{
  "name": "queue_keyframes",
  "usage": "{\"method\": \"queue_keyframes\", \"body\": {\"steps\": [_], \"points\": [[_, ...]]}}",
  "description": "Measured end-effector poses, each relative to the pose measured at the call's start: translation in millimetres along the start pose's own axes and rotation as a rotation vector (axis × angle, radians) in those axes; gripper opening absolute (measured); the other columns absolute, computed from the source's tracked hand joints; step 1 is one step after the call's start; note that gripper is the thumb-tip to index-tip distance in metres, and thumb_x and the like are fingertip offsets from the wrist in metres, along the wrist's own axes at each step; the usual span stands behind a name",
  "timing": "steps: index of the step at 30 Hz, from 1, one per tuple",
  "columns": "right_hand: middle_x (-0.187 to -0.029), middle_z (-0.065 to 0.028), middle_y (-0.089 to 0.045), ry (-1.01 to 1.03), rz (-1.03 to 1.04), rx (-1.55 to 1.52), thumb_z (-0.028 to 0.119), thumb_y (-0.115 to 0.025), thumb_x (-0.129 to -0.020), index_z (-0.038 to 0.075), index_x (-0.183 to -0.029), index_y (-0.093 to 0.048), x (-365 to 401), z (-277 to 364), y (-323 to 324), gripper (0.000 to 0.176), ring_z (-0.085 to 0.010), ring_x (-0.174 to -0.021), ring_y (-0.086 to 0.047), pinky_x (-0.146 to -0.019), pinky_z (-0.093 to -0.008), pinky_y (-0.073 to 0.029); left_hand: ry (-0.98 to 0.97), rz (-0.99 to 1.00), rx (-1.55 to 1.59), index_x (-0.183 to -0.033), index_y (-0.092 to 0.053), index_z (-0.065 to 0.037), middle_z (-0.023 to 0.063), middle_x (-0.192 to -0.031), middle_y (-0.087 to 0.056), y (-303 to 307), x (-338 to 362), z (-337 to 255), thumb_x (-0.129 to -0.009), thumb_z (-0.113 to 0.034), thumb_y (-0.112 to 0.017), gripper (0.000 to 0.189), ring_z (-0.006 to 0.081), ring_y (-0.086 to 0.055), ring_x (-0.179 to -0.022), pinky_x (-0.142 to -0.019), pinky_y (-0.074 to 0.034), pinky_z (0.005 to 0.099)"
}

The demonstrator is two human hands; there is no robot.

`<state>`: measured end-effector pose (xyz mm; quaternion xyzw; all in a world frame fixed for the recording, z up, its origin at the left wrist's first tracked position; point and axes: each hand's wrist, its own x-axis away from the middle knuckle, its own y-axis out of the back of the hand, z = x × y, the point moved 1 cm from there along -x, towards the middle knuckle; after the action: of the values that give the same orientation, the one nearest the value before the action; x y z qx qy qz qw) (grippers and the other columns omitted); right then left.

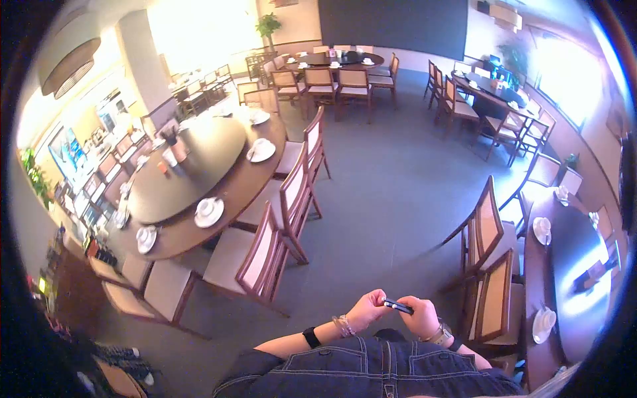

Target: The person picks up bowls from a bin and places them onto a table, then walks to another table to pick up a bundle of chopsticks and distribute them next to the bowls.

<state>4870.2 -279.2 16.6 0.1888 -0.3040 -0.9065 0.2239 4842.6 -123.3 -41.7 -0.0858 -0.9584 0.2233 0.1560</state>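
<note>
In front of my chest, at the bottom of the head view, both hands meet at a small black slim object [398, 306] with a few light spots; its exact kind cannot be made out. My right hand [419, 318] is closed around its right end. The fingers of my left hand [367, 312] are pinched at its left end. A beaded bracelet and a black band [310, 337] circle my left wrist, and a watch [442, 333] sits on my right wrist.
At left stands a round table [255, 189] with a turntable [192, 176], cups and plates. Chairs [249, 265] line its near side. Another set table [541, 278] and wooden chairs [494, 292] flank me at right. More tables stand farther back. Grey floor [378, 199] runs between.
</note>
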Motion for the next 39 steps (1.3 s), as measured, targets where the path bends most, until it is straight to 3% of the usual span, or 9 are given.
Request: {"method": "queue_keyframes", "body": {"steps": [3,9,16,18,23,26,29,33,39], "points": [[-0.064,-0.0134,-0.058,0.013,-0.01,-0.01,0.006,-0.058,-0.068,0.003,-0.077,-0.058,-75,-44,3,0.009,-0.0256,-0.058,-0.059,-0.053,-0.0303,-0.045,0.039,-0.025,-0.041,-0.067,-0.036,-0.013,-0.007,-0.06,-0.038,24,-81,-30,-0.072,-0.005,-0.061,0.027,0.0014,-0.034,-0.05,-0.043,-0.03,0.016],[-0.063,-0.0124,-0.056,-0.044,0.0,-0.091,0.006,-0.056,-0.071,0.004,-0.082,-0.054,-260,-138,27,0.012,-0.0245,-0.056,-0.057,-0.051,-0.03,-0.043,0.068,-0.036,0.011,-0.067,-0.036,-0.013,-0.0059,-0.06,-0.042,76,-260,-115,-0.073,-0.002,-0.059,0.026,0.0027,-0.038,-0.049,-0.043,-0.032,0.016],[-0.055,-0.0089,-0.049,-0.021,-0.063,-0.261,0.006,-0.055,-0.074,0.001,-0.076,-0.05,-484,-193,74,0.007,-0.0118,-0.049,-0.046,-0.046,-0.0266,-0.037,0.024,-0.142,0.136,-0.073,-0.034,-0.013,-0.0007,-0.056,-0.04,146,-430,-229,-0.079,-0.002,-0.046,0.017,0.0082,-0.032,-0.044,-0.041,-0.027,0.0204],[-0.056,-0.0129,-0.051,-0.077,0.077,-0.257,0.009,-0.058,-0.073,0.002,-0.077,-0.052,-537,-218,69,0.01,-0.0193,-0.047,-0.048,-0.046,-0.0298,-0.038,0.004,-0.139,0.186,-0.074,-0.033,-0.013,-0.0008,-0.056,-0.038,180,-474,-250,-0.079,-0.002,-0.045,0.017,0.0081,-0.032,-0.045,-0.041,-0.027,0.0205],[-0.059,-0.0109,-0.054,-0.085,0.247,-0.241,0.011,-0.059,-0.072,0.002,-0.079,-0.059,-688,-273,56,0.011,-0.0122,-0.048,-0.047,-0.047,-0.0266,-0.039,-0.093,-0.164,0.27,-0.075,-0.032,-0.013,-0.0001,-0.065,-0.042,262,-605,-304,-0.08,-0.001,-0.042,0.016,0.0062,-0.034,-0.051,-0.043,-0.027,0.0176],[-0.062,-0.011,-0.058,-0.109,0.204,-0.179,0.007,-0.058,-0.07,0.001,-0.081,-0.058,-786,-292,62,0.012,-0.0131,-0.053,-0.054,-0.05,-0.0245,-0.042,-0.114,-0.08,0.188,-0.074,-0.032,-0.013,0.001,-0.072,-0.046,304,-689,-358,-0.078,0.002,-0.046,0.021,0.0055,-0.037,-0.057,-0.046,-0.03,0.0172],[-0.06,-0.0093,-0.058,-0.049,0.146,-0.094,0.006,-0.058,-0.07,0.002,-0.081,-0.058,-879,-292,76,0.012,-0.0107,-0.052,-0.053,-0.048,-0.025,-0.042,-0.153,-0.049,0.183,-0.071,-0.032,-0.013,0.0016,-0.075,-0.049,330,-758,-421,-0.075,0.005,-0.051,0.026,0.0055,-0.04,-0.059,-0.048,-0.032,0.0175],[-0.052,-0.002,-0.05,-0.084,0.033,-0.143,0.005,-0.06,-0.069,0.001,-0.077,-0.058,-984,-325,80,0.009,-0.0043,-0.048,-0.042,-0.043,-0.0218,-0.035,-0.242,-0.043,0.09,-0.067,-0.03,-0.013,0.0023,-0.078,-0.052,374,-844,-481,-0.075,0.001,-0.055,0.029,0.0057,-0.043,-0.065,-0.054,-0.035,0.0183],[-0.05,0.0037,-0.038,-0.119,-0.04,-0.277,0.007,-0.058,-0.073,0.001,-0.068,-0.051,-1147,-413,51,0.011,-0.003,-0.047,-0.032,-0.04,-0.0212,-0.027,-0.357,-0.068,0.021,-0.064,-0.028,-0.012,0.0039,-0.078,-0.055,480,-976,-529,-0.072,-0.001,-0.061,0.036,0.0065,-0.046,-0.071,-0.062,-0.039,0.0232]]}}
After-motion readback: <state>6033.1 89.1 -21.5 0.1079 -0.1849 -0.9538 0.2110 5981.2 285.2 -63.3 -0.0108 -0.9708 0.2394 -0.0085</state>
